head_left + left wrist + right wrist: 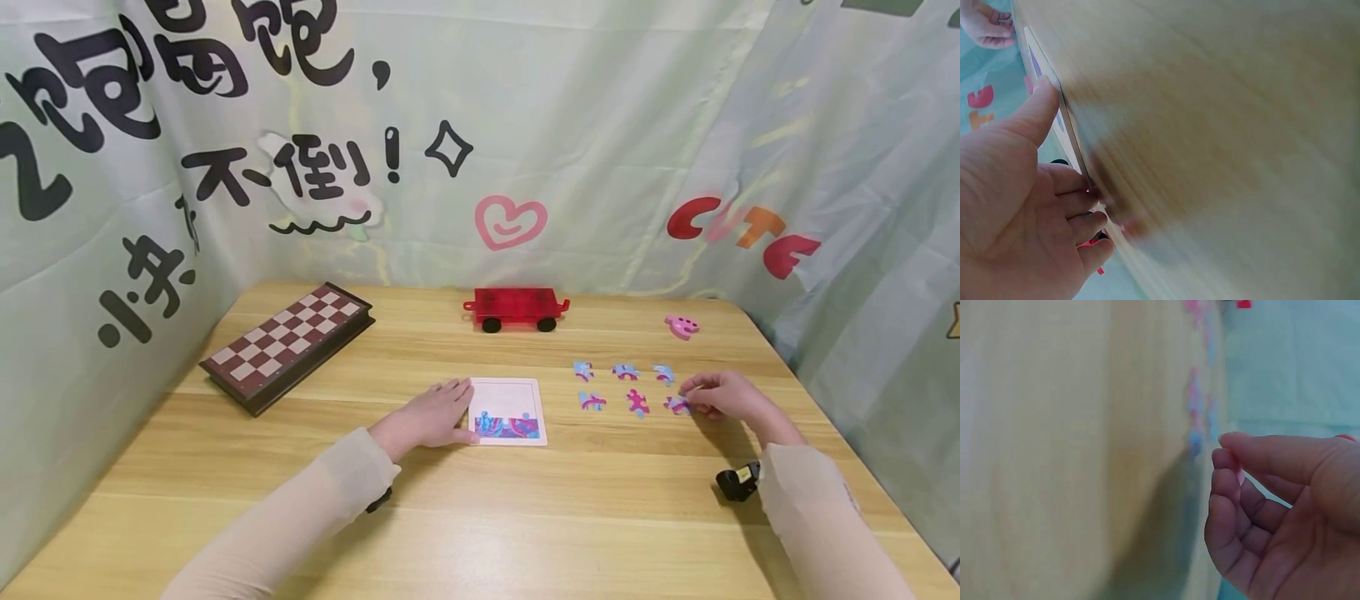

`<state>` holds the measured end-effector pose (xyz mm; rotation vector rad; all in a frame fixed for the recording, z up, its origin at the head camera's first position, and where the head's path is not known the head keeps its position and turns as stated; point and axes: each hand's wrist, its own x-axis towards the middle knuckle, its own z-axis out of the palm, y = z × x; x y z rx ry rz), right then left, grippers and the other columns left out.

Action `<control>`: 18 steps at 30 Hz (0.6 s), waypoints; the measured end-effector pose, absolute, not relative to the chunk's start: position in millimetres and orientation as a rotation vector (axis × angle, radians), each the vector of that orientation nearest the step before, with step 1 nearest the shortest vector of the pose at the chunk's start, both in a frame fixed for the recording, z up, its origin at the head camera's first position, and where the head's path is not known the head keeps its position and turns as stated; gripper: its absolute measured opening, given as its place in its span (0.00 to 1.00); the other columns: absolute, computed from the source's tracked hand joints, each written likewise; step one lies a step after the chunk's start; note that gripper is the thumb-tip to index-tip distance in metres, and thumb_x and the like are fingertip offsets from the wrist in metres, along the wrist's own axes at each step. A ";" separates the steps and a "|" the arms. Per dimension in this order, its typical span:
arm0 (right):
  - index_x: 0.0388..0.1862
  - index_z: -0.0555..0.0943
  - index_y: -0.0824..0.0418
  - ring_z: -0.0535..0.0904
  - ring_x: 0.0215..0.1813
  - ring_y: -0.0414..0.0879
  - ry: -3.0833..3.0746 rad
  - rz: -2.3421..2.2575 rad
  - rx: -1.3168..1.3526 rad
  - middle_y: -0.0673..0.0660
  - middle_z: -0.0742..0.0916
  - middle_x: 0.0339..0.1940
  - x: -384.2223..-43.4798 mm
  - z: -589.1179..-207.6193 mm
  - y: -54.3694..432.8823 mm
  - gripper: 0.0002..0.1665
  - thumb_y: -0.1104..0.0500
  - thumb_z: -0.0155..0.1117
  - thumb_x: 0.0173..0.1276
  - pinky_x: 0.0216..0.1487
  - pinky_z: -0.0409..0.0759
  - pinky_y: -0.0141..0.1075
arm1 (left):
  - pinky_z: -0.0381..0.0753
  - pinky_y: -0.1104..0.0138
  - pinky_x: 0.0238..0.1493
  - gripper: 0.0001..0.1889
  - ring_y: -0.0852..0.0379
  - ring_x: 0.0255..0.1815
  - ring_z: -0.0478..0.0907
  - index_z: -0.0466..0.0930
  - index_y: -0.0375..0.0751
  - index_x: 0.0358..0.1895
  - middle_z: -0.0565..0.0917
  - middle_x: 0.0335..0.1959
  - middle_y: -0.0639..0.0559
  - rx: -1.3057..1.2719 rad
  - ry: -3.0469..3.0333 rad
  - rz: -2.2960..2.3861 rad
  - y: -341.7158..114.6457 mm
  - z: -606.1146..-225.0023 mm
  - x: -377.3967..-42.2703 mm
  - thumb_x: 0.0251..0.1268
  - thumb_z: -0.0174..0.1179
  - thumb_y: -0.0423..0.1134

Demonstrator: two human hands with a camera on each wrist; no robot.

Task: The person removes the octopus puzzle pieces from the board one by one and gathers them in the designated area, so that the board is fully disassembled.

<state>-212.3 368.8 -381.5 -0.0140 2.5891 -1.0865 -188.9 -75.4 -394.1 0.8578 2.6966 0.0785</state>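
My left hand [435, 414] lies along the left side of a small white-framed puzzle board [504, 398], its fingers extended. In the left wrist view, the thumb [1044, 106] and fingertips touch the board's edge. The board has a blue and pink picture strip along its bottom. My right hand [723, 398] is beside a blue and pink puzzle piece [677, 405] at the right end of the lower row. Its fingers are loosely bent, the thumb tip close to the index finger. In the right wrist view, the blurred pieces [1195, 415] lie past the fingertips.
Other puzzle pieces [637, 403] lie in two rows right of the board. A pink piece [682, 326] sits farther back. A red toy wagon [517, 306] stands at the back, a folded chessboard [288, 343] at the left. Printed curtains [585, 150] surround the table [487, 517].
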 end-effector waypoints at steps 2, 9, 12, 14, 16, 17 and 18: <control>0.49 0.71 0.78 0.70 0.26 0.46 2.603 -1.100 -0.063 0.54 0.75 0.23 -212.5 -375.1 362.5 0.17 0.63 0.52 0.69 0.27 0.72 0.36 | 0.48 0.56 0.68 0.44 0.47 0.71 0.45 0.50 0.32 0.70 0.49 0.72 0.42 0.854 2.695 0.081 -74.8 -393.9 -188.7 0.62 0.50 0.61; 0.54 0.71 0.75 0.75 0.36 0.53 2.655 -1.130 -0.265 0.62 0.80 0.37 -212.0 -350.2 321.1 0.22 0.58 0.54 0.70 0.37 0.79 0.41 | 0.47 0.57 0.68 0.44 0.47 0.71 0.45 0.50 0.32 0.70 0.49 0.72 0.42 0.846 2.693 0.081 -74.7 -394.0 -188.3 0.62 0.50 0.61; 0.54 0.72 0.74 0.75 0.36 0.56 2.644 -1.166 -0.354 0.63 0.80 0.37 -211.8 -344.1 300.2 0.22 0.57 0.56 0.69 0.37 0.79 0.43 | 0.48 0.57 0.68 0.44 0.48 0.71 0.45 0.50 0.32 0.70 0.49 0.72 0.42 0.845 2.694 0.084 -74.6 -394.4 -188.4 0.62 0.50 0.61; 0.53 0.74 0.72 0.75 0.35 0.57 2.638 -1.178 -0.411 0.61 0.81 0.35 -211.8 -341.5 285.3 0.21 0.57 0.56 0.69 0.35 0.78 0.43 | 0.48 0.57 0.68 0.44 0.48 0.71 0.45 0.50 0.32 0.70 0.49 0.72 0.42 0.845 2.696 0.081 -74.5 -394.7 -188.6 0.62 0.50 0.62; 0.52 0.75 0.71 0.75 0.34 0.58 2.626 -1.184 -0.459 0.60 0.81 0.34 -211.8 -339.9 270.0 0.19 0.58 0.57 0.68 0.35 0.78 0.44 | 0.48 0.57 0.68 0.44 0.48 0.71 0.45 0.50 0.32 0.70 0.49 0.72 0.42 0.845 2.697 0.077 -74.5 -394.9 -188.8 0.62 0.50 0.62; 0.51 0.75 0.70 0.75 0.34 0.58 2.623 -1.178 -0.481 0.59 0.81 0.33 -211.8 -339.5 262.0 0.18 0.58 0.57 0.68 0.35 0.78 0.45 | 0.48 0.57 0.68 0.44 0.48 0.71 0.45 0.50 0.32 0.70 0.49 0.72 0.42 0.845 2.699 0.073 -74.5 -394.8 -188.9 0.62 0.49 0.62; 0.50 0.76 0.70 0.75 0.34 0.57 2.616 -1.178 -0.513 0.59 0.81 0.33 -212.0 -339.7 254.2 0.18 0.59 0.58 0.68 0.35 0.79 0.45 | 0.48 0.57 0.68 0.44 0.48 0.71 0.45 0.50 0.32 0.70 0.49 0.72 0.42 0.846 2.699 0.073 -74.5 -394.9 -188.9 0.62 0.49 0.62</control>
